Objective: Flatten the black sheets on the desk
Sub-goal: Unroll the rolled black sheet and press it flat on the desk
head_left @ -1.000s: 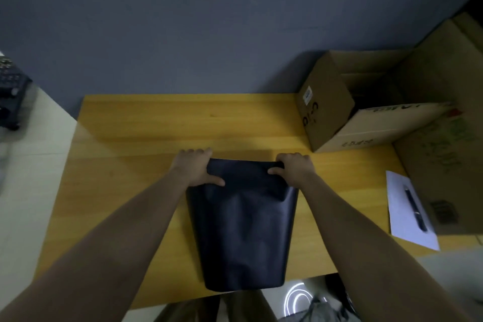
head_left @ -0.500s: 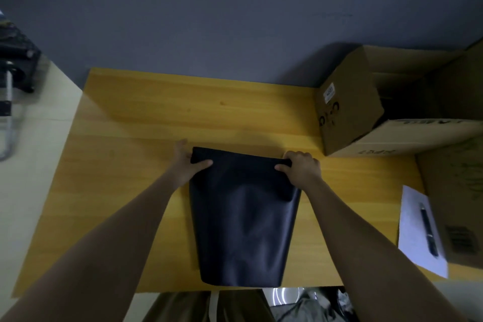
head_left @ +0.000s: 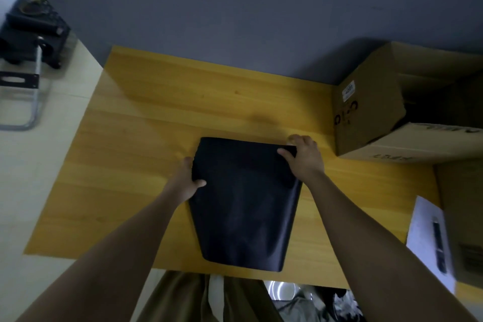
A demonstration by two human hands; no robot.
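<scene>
A black sheet [head_left: 243, 206] lies on the yellow wooden desk [head_left: 146, 138], its near end at the desk's front edge. My left hand [head_left: 187, 179] grips the sheet's left edge partway down, thumb on top and fingers underneath. My right hand [head_left: 303, 155] pinches the far right corner, thumb over the top edge. Whether more than one sheet is stacked there cannot be told.
An open cardboard box [head_left: 371, 107] lies on its side at the desk's back right, with another box [head_left: 462, 204] in front of it. A white paper [head_left: 426, 240] with a black pen [head_left: 439, 246] lies at the right front. A black device [head_left: 28, 31] stands off the desk at left.
My left hand slid from the far left corner down along the sheet's left edge. My right hand kept its hold on the far right corner. The camera turned somewhat to the left.
</scene>
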